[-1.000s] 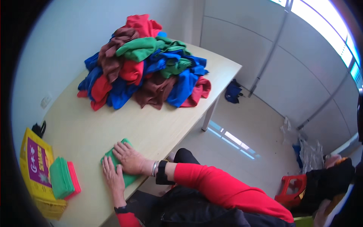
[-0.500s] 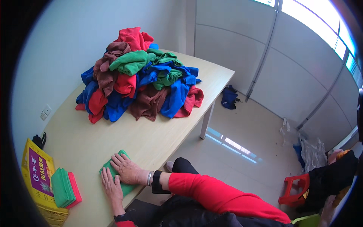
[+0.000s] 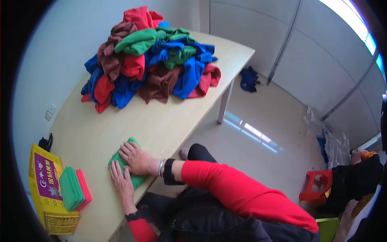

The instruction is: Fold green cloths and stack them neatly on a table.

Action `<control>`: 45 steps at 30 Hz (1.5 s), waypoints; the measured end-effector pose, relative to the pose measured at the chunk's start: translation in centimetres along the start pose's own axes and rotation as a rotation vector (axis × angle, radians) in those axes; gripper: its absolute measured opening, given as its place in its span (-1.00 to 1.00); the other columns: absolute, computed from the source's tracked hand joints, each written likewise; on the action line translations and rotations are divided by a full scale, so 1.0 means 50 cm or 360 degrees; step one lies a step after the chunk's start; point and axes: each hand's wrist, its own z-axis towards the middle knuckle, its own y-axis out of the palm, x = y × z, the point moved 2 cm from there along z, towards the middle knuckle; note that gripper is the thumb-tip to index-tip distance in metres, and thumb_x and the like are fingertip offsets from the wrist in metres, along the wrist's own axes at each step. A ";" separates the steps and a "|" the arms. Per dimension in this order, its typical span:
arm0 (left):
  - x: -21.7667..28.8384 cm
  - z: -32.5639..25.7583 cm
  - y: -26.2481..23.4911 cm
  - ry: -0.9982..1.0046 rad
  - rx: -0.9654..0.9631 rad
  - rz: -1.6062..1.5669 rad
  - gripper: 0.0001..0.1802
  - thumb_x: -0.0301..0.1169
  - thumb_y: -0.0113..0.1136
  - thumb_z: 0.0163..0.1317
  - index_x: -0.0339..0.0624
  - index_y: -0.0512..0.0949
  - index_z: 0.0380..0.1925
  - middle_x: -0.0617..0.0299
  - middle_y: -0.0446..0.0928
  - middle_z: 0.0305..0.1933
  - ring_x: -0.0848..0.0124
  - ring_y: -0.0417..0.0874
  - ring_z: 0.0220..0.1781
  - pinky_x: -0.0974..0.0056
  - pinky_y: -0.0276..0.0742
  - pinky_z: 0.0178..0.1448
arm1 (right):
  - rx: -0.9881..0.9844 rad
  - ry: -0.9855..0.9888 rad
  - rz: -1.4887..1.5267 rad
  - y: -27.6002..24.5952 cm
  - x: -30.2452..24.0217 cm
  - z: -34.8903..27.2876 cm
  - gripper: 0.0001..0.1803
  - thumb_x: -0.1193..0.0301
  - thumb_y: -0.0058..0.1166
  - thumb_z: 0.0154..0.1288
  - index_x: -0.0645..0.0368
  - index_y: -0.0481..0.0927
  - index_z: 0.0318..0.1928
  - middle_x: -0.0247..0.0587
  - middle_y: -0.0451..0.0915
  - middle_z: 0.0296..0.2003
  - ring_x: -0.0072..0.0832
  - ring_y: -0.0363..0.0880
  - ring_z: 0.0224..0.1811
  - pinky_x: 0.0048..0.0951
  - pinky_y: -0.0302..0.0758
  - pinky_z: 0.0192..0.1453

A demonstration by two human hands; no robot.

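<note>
Head view: both hands lay flat, fingers spread, on a folded green cloth (image 3: 128, 165) at the table's (image 3: 169, 125) near edge, the right hand (image 3: 137, 158) over its top and the left hand (image 3: 120, 181) beside it. Neither grip pinched anything. Beyond sat a heap of coloured cloths (image 3: 149, 60); folded cloths (image 3: 75, 188) lay stacked to the left.

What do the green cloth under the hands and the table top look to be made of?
Green cloth: soft matte fabric, likely microfibre or fleece; it lies folded under both flat palms and has rounded edges. Table top: smooth pale wood-look laminate, probably, with a faint even sheen and no visible grain relief.
</note>
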 end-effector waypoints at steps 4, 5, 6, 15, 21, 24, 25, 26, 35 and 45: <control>-0.010 -0.009 0.005 0.0057 0.0001 0.0040 -0.33 -0.08 -0.22 0.55 -0.25 0.12 0.50 -0.02 0.03 0.61 0.07 0.00 0.63 0.05 -0.10 0.64 | 0.0043 -0.0022 -0.0026 0.003 0.016 0.005 -0.20 -0.04 -0.05 0.35 0.29 0.31 0.41 0.09 0.23 0.45 -0.07 0.05 0.56 -0.04 -0.13 0.63; -0.012 -0.013 0.006 0.0073 0.0021 0.0048 -0.33 -0.06 -0.22 0.55 -0.24 0.12 0.50 -0.02 0.04 0.60 0.07 0.02 0.63 0.05 -0.08 0.63 | 0.0069 -0.0039 -0.0046 0.005 0.017 0.003 -0.20 -0.05 -0.05 0.35 0.28 0.31 0.41 0.08 0.24 0.45 -0.07 0.05 0.56 -0.05 -0.13 0.63; -0.013 -0.016 0.005 0.0078 0.0056 0.0055 -0.32 -0.05 -0.21 0.54 -0.24 0.12 0.50 -0.02 0.05 0.60 0.07 0.03 0.62 0.04 -0.05 0.62 | 0.0059 -0.0035 -0.0022 0.008 0.019 0.004 -0.20 -0.05 -0.05 0.35 0.28 0.31 0.41 0.08 0.24 0.45 -0.07 0.05 0.56 -0.05 -0.13 0.63; 0.023 -0.042 -0.028 -0.0107 -0.0084 0.0450 -0.30 0.00 -0.21 0.53 -0.20 0.12 0.50 0.00 0.07 0.59 0.10 0.05 0.62 -0.07 -0.05 0.61 | 0.0059 -0.0011 0.0002 0.009 0.011 -0.004 -0.19 -0.07 -0.07 0.36 0.27 0.32 0.41 0.07 0.23 0.45 -0.08 0.05 0.57 -0.03 -0.14 0.63; 0.083 -0.059 -0.013 0.0121 0.0144 0.0367 -0.29 0.00 -0.16 0.51 -0.25 0.15 0.47 -0.02 0.10 0.58 0.08 0.10 0.60 -0.10 -0.02 0.60 | 0.0142 -0.0002 0.0013 0.025 0.018 0.004 -0.19 -0.05 -0.05 0.34 0.28 0.31 0.41 0.08 0.25 0.44 -0.08 0.07 0.56 -0.02 -0.15 0.63; 0.092 -0.077 -0.005 0.0146 0.0274 0.0230 -0.29 -0.04 -0.04 0.47 -0.28 0.18 0.45 -0.03 0.13 0.56 0.06 0.13 0.58 -0.09 0.01 0.59 | 0.0202 -0.0051 0.0020 0.043 0.007 0.008 -0.23 -0.01 -0.03 0.33 0.27 0.35 0.38 0.09 0.29 0.41 -0.05 0.11 0.54 0.00 -0.12 0.62; 0.097 -0.074 -0.007 0.0151 0.0240 0.0254 -0.27 -0.10 0.07 0.40 -0.29 0.19 0.44 -0.05 0.17 0.54 0.04 0.15 0.57 -0.09 0.03 0.58 | 0.0228 -0.0090 0.0028 0.049 0.000 0.013 -0.25 0.01 -0.02 0.33 0.27 0.37 0.37 0.09 0.31 0.40 -0.04 0.13 0.53 0.01 -0.11 0.62; 0.088 -0.083 -0.012 0.0103 0.0207 0.0289 -0.23 -0.15 0.19 0.33 -0.29 0.20 0.43 -0.06 0.20 0.52 0.03 0.18 0.56 -0.08 0.05 0.58 | 0.0168 -0.0063 0.0211 0.039 -0.002 0.013 -0.29 0.03 -0.02 0.32 0.27 0.40 0.34 0.10 0.33 0.38 -0.03 0.15 0.51 0.02 -0.08 0.61; 0.106 -0.111 -0.046 0.0302 0.0219 0.0189 -0.22 -0.22 0.34 0.18 -0.14 0.31 0.40 0.04 0.28 0.47 0.05 0.21 0.53 -0.15 0.02 0.57 | 0.0121 -0.0016 -0.0262 -0.005 0.030 0.015 -0.26 -0.06 0.00 0.38 0.14 0.33 0.40 -0.03 0.39 0.32 -0.09 0.31 0.40 0.05 0.25 0.40; -0.069 -0.092 -0.104 0.0042 0.0125 0.0577 -0.40 -0.33 0.21 0.30 -0.14 0.37 0.35 0.06 0.33 0.45 0.09 0.23 0.54 -0.14 0.02 0.58 | -0.0931 0.0323 -0.0530 -0.163 -0.062 -0.069 -0.29 -0.01 0.04 0.37 0.36 0.39 0.25 0.09 0.49 0.16 -0.08 0.47 0.21 -0.07 0.38 0.26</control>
